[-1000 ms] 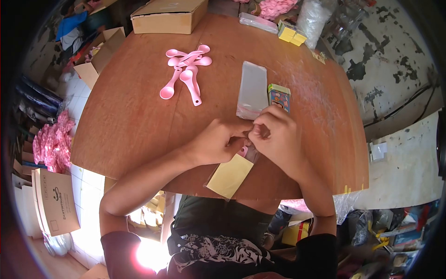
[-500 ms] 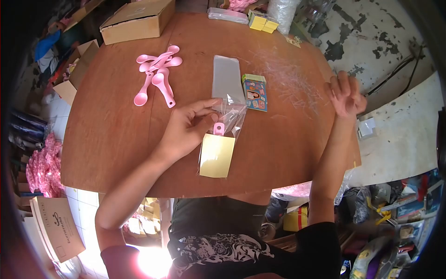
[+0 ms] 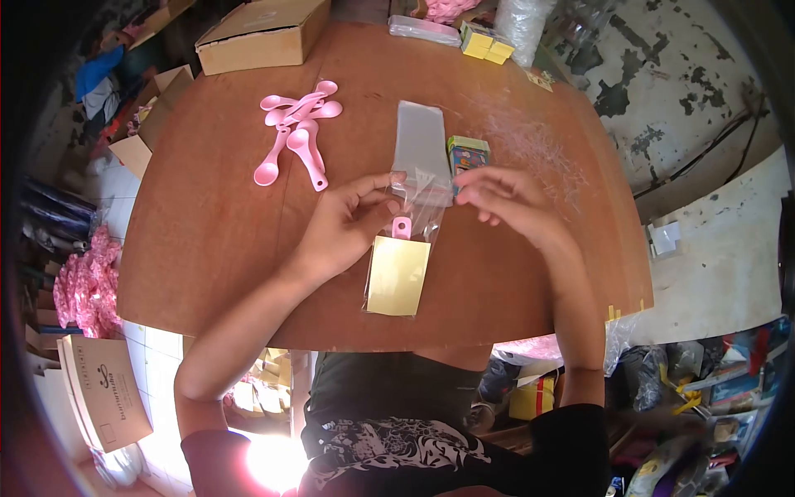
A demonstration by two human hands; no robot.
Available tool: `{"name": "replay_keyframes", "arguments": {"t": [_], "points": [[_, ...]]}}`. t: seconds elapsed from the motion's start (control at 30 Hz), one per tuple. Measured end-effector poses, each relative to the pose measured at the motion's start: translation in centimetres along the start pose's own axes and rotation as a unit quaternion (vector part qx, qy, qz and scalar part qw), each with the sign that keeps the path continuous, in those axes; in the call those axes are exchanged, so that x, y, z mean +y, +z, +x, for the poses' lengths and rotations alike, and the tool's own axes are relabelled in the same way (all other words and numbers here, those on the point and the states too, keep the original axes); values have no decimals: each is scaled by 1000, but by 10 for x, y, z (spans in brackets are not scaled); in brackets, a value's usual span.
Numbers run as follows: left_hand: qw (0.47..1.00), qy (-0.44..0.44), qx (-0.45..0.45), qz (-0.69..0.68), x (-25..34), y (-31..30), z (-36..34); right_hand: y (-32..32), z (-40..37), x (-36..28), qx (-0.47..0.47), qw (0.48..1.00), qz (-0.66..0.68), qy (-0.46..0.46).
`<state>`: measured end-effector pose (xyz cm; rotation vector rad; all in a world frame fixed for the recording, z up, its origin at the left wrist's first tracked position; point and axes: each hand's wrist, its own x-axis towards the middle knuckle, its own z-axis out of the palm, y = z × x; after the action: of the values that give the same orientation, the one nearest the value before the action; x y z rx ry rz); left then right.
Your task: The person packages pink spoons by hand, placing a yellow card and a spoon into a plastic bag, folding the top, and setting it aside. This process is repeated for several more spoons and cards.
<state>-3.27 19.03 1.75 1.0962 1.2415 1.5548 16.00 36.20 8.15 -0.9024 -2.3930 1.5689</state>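
Your right hand has swung in from the table's right edge to the clear bag; its grip is unclear. Your left hand pinches the bag's mouth near the front edge, likely steadying it.

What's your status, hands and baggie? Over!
Left hand pinching clear bag. Right hand near bag's top, touch unclear. Yellow card, pink handle inside. Bag stack just beyond.

1. Closed cardboard box, far table edge, 11 o'clock.
2. Open carton, 10 o'clock, beside table.
3. Pink plastic-wrapped bundle, 9 o'clock.
4. Printed brown carton, tilted, 8 o'clock.
5. Clear plastic bundle, 1 o'clock.
6. Wall, paint peeling, 2 o'clock.
7. Yellow box, red strip, near 5 o'clock.
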Motion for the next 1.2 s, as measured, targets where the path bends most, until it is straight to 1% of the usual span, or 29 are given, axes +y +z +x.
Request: {"name": "replay_keyframes", "arguments": {"t": [0.07,0.1,0.2,0.23,0.27,0.3,0.33,0.4,0.53,0.57,0.6,0.67,0.73,0.87,0.93,1.03,1.2], "points": [[1000,-4,5,-1,1,-2,0,23,2,5,-72,994,85,5],[1000,-2,11,-7,2,-1,0,32,4,9,-82,991,108,2],[1000,-1,19,-5,5,-1,1,54,4,17,-25,982,179,-53],[1000,-1,17,-1,6,-1,1,54,6,20,-26,981,183,-53],[1000,-4,17,1,7,-1,1,54,6,24,-5,982,172,-71],[1000,-21,20,-3,7,-1,1,54,7,27,15,983,161,-88],[999,-38,22,-6,7,-1,1,56,6,29,15,982,164,-87],[999,-36,22,-7,-1,-2,3,59,6,33,50,975,180,-117],[999,-39,29,19,-1,-5,5,63,5,36,70,969,208,-111],[998,-44,33,21,-1,-4,5,64,6,38,74,966,214,-128],[999,-33,33,11,0,-4,5,65,7,39,78,961,220,-146],[999,-22,35,5,0,-4,6,65,6,40,74,960,226,-145],[999,3,29,-14,0,-4,5,65,7,42,69,947,268,-163],[1000,8,20,0,-1,-7,5,63,6,42,58,948,268,-162],[999,2,26,32,-1,-8,5,61,7,48,55,944,235,-225],[999,17,16,39,-4,-11,6,58,5,46,38,951,218,-216],[999,20,11,35,-7,-12,6,59,4,46,48,954,193,-224]]}}
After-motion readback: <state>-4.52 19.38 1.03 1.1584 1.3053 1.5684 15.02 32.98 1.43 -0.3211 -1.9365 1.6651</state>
